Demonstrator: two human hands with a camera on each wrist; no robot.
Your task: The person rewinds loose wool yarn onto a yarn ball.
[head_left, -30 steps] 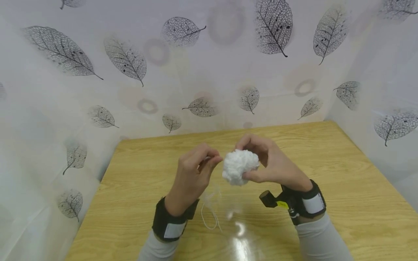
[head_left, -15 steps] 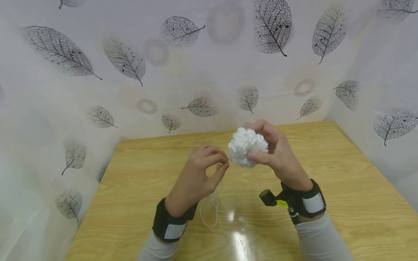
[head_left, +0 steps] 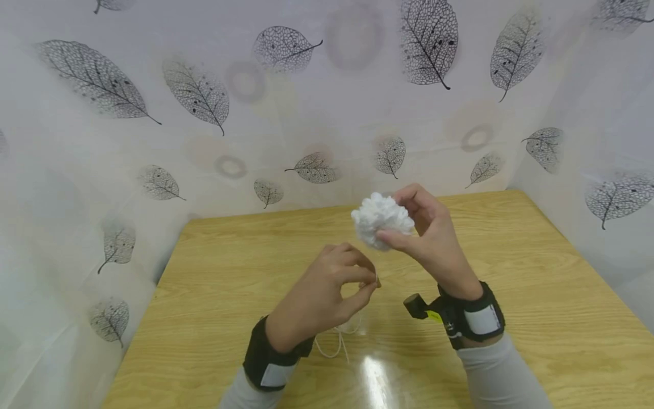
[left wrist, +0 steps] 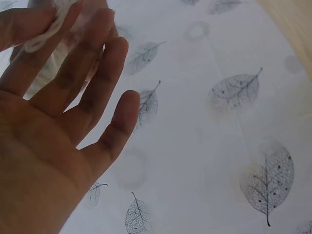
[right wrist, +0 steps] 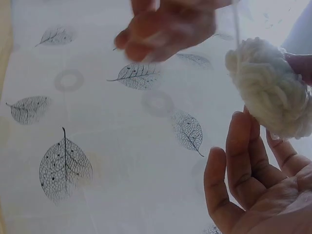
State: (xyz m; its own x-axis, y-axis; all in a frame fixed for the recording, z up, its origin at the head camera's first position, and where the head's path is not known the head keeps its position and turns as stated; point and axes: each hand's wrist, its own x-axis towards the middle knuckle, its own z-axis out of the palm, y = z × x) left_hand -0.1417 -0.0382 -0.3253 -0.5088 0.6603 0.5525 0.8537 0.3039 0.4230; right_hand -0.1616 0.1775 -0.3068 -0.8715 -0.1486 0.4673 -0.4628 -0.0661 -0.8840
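A fluffy white ball of yarn (head_left: pixel 378 216) is held above the table in my right hand (head_left: pixel 436 247), its thumb on the near side and fingers on the far side. Lower and to the left, my left hand (head_left: pixel 322 289) pinches a white yarn strand (left wrist: pixel 48 33) between thumb and index finger, the other fingers loosely bent. From the ball (right wrist: pixel 270 90), the strand (right wrist: pixel 237 29) rises out of the right wrist view. Below the left hand, loose yarn (head_left: pixel 331 353) lies in loops on the table, partly hidden by that hand.
The wooden table (head_left: pixel 214 284) has pale leaf-patterned sheeting (head_left: pixel 337 113) behind it and at both sides. Black straps with cameras sit on both wrists; the right camera (head_left: pixel 416 305) sticks out toward the middle. Light reflects off the tabletop near the front.
My right hand has raised the yarn ball away from the table. My left hand has moved right and downward, from beside the ball to below it, still pinching the strand.
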